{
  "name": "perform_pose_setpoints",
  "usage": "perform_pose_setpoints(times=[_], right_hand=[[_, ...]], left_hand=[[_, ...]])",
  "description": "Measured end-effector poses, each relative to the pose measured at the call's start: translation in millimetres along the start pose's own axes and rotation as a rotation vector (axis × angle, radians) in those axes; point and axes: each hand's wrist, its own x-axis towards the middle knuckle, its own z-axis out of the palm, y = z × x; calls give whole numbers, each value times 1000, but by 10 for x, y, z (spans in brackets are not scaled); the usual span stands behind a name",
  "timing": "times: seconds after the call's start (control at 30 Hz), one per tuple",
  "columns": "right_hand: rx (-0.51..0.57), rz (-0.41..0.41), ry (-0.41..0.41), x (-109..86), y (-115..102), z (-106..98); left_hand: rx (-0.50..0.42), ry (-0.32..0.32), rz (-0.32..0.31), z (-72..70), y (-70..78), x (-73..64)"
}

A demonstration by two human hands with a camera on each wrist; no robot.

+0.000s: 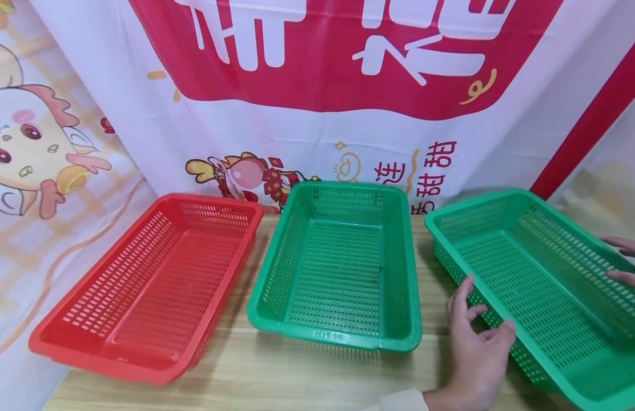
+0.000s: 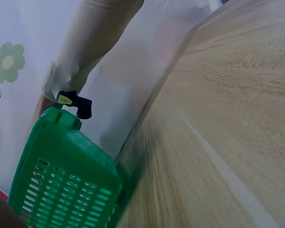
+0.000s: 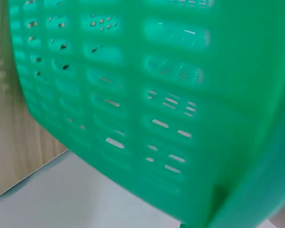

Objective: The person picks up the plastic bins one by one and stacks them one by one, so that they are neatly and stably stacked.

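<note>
- The right green basket (image 1: 538, 297) is between 3 and 4 o'clock on the wooden table (image 1: 276, 371). It sits slanted, with its far end toward 10 or 11 o'clock. Maybe that slant helps both arms get to its long sides.
- The left hand (image 1: 479, 342) is at 4 o'clock, next to that basket's near long side. Its thumb and fingers are spread wide, with no grip on anything. The thumb is right by the rim, but I can't tell if it touches. It may be there to guide that side.
- The right hand (image 1: 628, 262) is at 3 o'clock, by the far rim. The picture cuts it off, so I can't tell if it grips. Being across from the other hand would keep the basket steady.
- The middle green basket (image 1: 338, 274) is at 6 o'clock, just below the center, with its short end facing the person.
- The red basket (image 1: 168, 291) is at 8 o'clock, leaning toward 1 o'clock. The gaps between the baskets probably leave room for hands.
- A printed cloth (image 1: 328, 85) hangs at 12 o'clock, behind the baskets.
</note>
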Motion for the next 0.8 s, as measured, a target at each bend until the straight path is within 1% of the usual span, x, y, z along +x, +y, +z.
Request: perform_pose_setpoints(times=[0.07, 0.13, 0.2, 0.27, 0.37, 0.43, 0.47, 0.53, 0.6, 0.63, 0.7, 0.77, 0.8], right_hand=[[21, -7, -3, -6, 54, -5], [24, 11, 9, -17, 124, 6], [54, 26, -2, -8, 220, 10], [96, 43, -11, 12, 398, 31], [173, 51, -65, 48, 695, 40], [194, 61, -88, 44, 775, 40], [218, 60, -110, 37, 754, 23], [264, 45, -120, 6, 602, -3], [291, 34, -109, -36, 354, -45], [325, 37, -117, -57, 219, -76], [337, 38, -113, -92, 3, -118], [342, 48, -137, -108, -130, -158], [353, 47, -150, -109, -152, -172]], left_hand=[[3, 12, -22, 13, -14, -14], [5, 17, -36, 26, -26, -25], [7, 17, -43, 35, -35, -31], [7, 13, -37, 42, -41, -33], [13, 11, -38, 52, -46, -36], [18, 13, -41, 58, -47, -37], [19, 13, -42, 59, -48, -37], [21, 12, -38, 56, -49, -36], [20, 1, -26, 47, -52, -34], [18, -6, -18, 40, -53, -32], [16, -20, -6, 28, -56, -30], [18, -28, 2, 20, -57, -27], [24, -25, 0, 20, -58, -26]])
